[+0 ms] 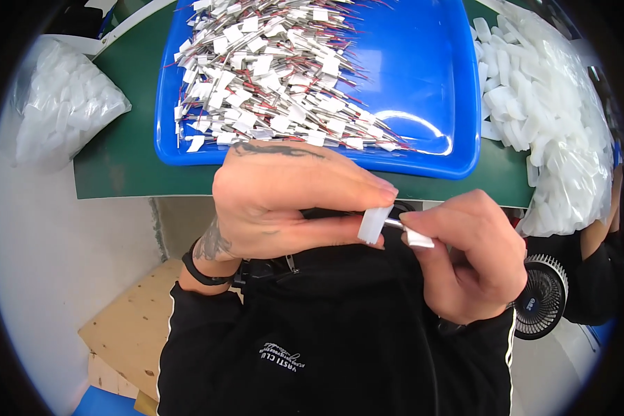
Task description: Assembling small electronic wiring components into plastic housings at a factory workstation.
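Plastic piece [374,225], whitish, sits pinched in our left hand [284,191]; it hides the far end of a metal rod [394,222] our right hand [477,249] pinches, so we cannot tell whether they join. The white tag's [419,239] face is unclear. Our black jacket [347,312] carries inverted white lettering; the blue tray's [416,69] top is cut off.

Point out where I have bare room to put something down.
Inside the blue tray, between the heaped red-wired metal tubes and its right wall. Also the green tabletop between the left plastic bag and the tray. Crowded: the tray's left side, and right of it, under white plastic pieces.
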A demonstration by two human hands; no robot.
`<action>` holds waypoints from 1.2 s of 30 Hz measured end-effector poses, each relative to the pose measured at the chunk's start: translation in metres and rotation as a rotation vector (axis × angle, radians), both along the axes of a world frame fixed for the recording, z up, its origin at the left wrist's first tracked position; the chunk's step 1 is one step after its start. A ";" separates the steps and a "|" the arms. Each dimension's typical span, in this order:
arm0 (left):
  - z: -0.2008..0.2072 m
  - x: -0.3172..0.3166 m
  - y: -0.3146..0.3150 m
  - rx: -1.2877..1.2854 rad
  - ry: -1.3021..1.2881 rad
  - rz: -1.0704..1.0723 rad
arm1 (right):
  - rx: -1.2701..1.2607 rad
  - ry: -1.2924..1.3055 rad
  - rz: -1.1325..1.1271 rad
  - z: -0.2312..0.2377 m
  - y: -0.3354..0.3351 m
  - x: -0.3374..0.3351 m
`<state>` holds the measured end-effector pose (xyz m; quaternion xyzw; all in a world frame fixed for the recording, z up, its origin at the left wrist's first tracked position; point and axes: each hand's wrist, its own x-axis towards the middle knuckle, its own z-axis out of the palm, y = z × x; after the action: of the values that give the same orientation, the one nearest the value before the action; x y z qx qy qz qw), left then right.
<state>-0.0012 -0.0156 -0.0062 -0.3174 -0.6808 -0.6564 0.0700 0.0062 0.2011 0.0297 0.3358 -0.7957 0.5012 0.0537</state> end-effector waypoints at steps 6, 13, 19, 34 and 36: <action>-0.001 0.001 0.004 0.000 -0.013 0.033 | 0.051 0.181 -0.068 -0.007 -0.001 0.000; 0.002 0.006 0.003 0.053 -0.053 -0.007 | 0.070 0.316 -0.133 -0.006 -0.006 0.013; 0.011 0.002 0.004 0.007 -0.026 -0.064 | -0.022 0.196 -0.076 -0.009 -0.001 0.011; 0.022 0.017 0.001 -0.234 0.086 0.062 | -0.233 -0.096 -0.026 -0.029 0.012 0.012; 0.027 0.016 0.007 -0.149 0.100 0.196 | -0.215 -0.134 -0.001 -0.031 0.013 0.014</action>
<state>0.0148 -0.0087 0.0204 -0.2860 -0.7512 -0.5772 0.1441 0.0205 0.2138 -0.0017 0.2933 -0.7394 0.6049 0.0363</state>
